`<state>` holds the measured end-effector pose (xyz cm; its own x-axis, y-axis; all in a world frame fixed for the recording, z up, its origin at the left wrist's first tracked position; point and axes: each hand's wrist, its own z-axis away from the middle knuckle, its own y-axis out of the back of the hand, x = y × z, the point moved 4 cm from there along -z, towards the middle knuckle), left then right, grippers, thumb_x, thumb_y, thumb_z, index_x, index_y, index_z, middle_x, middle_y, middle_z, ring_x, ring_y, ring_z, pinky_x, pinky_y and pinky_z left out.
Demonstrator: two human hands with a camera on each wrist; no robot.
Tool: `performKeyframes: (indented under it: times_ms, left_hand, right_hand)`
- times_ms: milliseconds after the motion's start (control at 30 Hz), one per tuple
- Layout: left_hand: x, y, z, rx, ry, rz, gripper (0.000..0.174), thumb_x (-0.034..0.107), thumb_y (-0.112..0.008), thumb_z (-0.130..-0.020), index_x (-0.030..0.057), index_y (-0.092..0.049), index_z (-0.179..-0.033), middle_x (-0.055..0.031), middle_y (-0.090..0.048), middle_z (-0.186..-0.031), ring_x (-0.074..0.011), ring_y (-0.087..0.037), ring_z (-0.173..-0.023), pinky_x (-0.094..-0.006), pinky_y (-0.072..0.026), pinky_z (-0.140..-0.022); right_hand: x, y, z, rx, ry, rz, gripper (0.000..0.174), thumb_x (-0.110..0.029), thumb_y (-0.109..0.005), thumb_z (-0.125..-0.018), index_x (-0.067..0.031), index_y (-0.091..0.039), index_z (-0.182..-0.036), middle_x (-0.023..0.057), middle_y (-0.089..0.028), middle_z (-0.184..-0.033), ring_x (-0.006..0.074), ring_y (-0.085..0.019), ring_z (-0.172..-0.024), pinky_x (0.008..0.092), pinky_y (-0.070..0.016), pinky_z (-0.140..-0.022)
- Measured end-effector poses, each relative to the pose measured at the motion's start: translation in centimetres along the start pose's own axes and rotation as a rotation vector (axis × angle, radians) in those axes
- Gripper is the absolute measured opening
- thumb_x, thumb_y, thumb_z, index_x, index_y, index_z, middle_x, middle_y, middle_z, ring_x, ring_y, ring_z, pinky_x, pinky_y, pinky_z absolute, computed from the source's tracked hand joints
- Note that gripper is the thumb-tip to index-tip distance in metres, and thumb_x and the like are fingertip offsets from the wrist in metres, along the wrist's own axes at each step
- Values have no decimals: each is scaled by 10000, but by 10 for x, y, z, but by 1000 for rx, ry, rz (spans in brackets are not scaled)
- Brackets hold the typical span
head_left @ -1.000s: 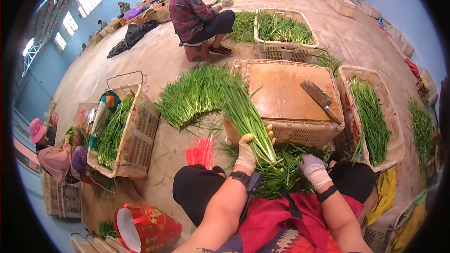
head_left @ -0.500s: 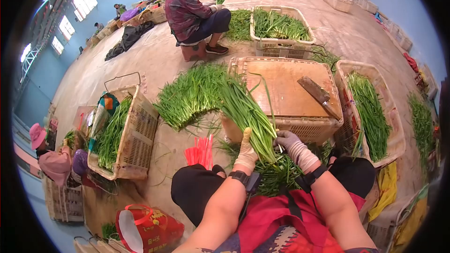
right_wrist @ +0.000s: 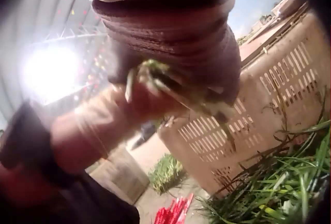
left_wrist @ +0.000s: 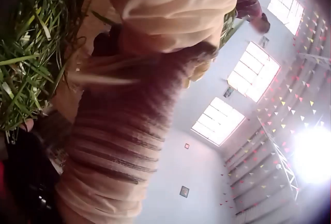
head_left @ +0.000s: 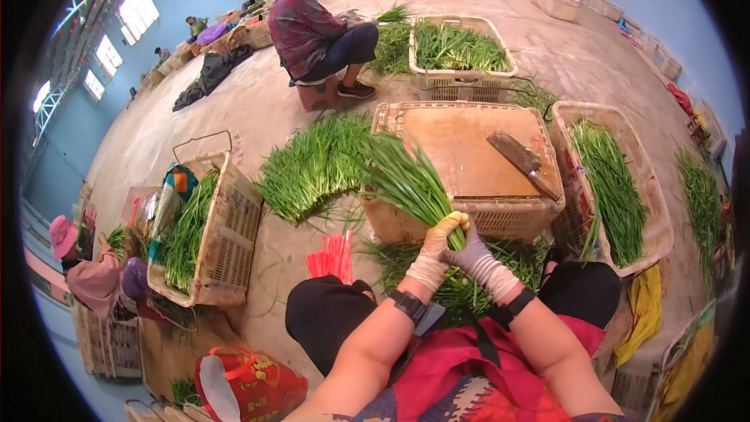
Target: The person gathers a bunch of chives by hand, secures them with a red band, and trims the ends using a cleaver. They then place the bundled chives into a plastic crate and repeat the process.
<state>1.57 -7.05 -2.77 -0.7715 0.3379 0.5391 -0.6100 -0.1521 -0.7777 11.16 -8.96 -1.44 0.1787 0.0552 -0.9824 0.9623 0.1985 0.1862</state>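
A bunch of green chives slants over the near left corner of the upturned crate, leaves pointing away. My gloved left hand grips it around the pale stem end. Pressed against that hand, my gloved right hand curls around the same stem end from the right. Stem ends poke out below the right hand in the right wrist view. In the left wrist view, the right glove crosses close under the left one and the bunch is mostly hidden. Loose leaves lie beneath both hands.
A knife lies on a board atop the upturned crate. More chives are spread on the floor to the left, near red strips. Crates of chives stand left and right. A person sits ahead.
My right hand has come up from the loose leaves to the bunch and closed around its stem end beside my left hand. The bunch has shifted slightly up. The person ahead has lowered their chives.
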Motion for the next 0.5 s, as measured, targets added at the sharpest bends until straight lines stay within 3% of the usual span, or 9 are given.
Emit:
performKeyframes:
  times_ms: [67,167,200,267,333,467,500]
  left_hand:
    - [-1,4,-5,-93,19,-87,202,146,-645,-921,17,-722,-1056,-54,-720,-988,-159,-655,-840,-322,-537,-785]
    - [11,-13,6,-65,127,30,225,152,-617,-925,9,-705,-1075,-65,-718,-1009,-179,-656,-877,-345,-540,-804]
    - [20,-19,5,-81,141,154,242,132,-629,-904,-1,-679,-1100,-111,-709,-1033,-238,-660,-880,-407,-551,-826]
    - [33,-18,-1,15,190,318,286,139,-659,-879,0,-650,-1129,-152,-696,-1066,-315,-656,-892,-504,-550,-865]
    - [48,6,-13,224,136,495,296,141,-684,-860,9,-638,-1121,-174,-684,-1092,-374,-650,-936,-591,-524,-908]
    - [72,55,-20,178,79,540,339,115,-642,-864,28,-608,-1190,-175,-649,-1222,-412,-614,-1112,-625,-463,-1001]
    - [75,74,-23,240,112,392,351,111,-624,-863,24,-601,-1203,-176,-643,-1235,-412,-605,-1135,-625,-460,-1004]
  right_hand:
    - [12,6,-2,-42,-147,73,945,-352,-869,-656,-7,-369,-1380,204,-611,-1215,306,-610,-1130,382,-471,-997]
    - [-37,24,-7,-268,-347,414,833,-382,-827,-665,-25,-465,-1325,224,-660,-1144,352,-656,-1063,402,-512,-935]
    - [-58,30,0,-196,-264,559,645,-357,-763,-705,-50,-549,-1230,228,-691,-1037,398,-670,-987,438,-535,-878]
    - [-64,41,9,-140,-261,807,523,-306,-716,-749,-81,-577,-1199,235,-688,-1024,407,-660,-987,455,-530,-867]
    - [-96,57,30,-204,-258,879,445,-284,-692,-771,-80,-596,-1155,234,-687,-1010,411,-657,-981,458,-528,-856]
    - [-129,115,71,-257,-185,965,369,-230,-686,-767,-81,-612,-1096,218,-685,-963,413,-657,-944,456,-527,-831]
    - [-134,135,81,-251,-186,976,396,-235,-728,-731,-90,-620,-1083,206,-689,-946,400,-665,-928,449,-539,-808]
